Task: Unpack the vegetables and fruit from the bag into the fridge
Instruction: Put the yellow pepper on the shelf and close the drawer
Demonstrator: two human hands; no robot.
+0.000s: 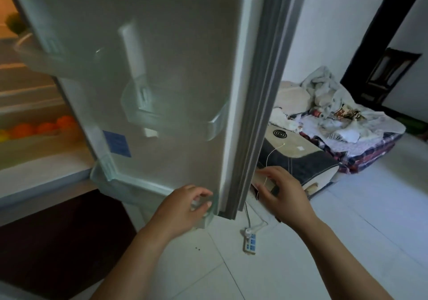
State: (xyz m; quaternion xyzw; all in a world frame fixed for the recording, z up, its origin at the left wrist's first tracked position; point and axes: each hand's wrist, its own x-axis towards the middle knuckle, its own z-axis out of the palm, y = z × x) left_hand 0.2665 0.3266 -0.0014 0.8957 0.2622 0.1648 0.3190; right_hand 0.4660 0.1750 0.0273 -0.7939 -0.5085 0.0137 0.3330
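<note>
Head view
Fridge door [148, 73]: swung wide open, its inner side facing the camera; the picture is blurred here.
Door shelves: a clear shelf [176, 119] sits at mid-height, and a lower clear shelf [129, 186] runs along the bottom edge.
Door seal [261, 96]: a grey strip down the door's right edge.
Left hand [185, 204]: at the bottom right corner of the door, fingers curled around the end of the lower clear shelf, gripping it.
Right hand [281, 193]: just beyond the door's outer edge, fingers spread and loosely bent, holding nothing; whether it touches the door edge cannot be told.
Fridge inside [34, 91]: lit warm, at the left of the picture, with shelves stacked one above another.
Fruit: several oranges [44, 127] lie in a low compartment, with something yellow [3, 135] at the far left; a green item [15, 23] sits higher up, too blurred to name.
Floor [347, 218]: pale tiles, with a white power strip [250, 243] and its cord lying below the door corner.
Mattress [347, 137]: on the floor at the right, covered in crumpled cloth and clothes.
</note>
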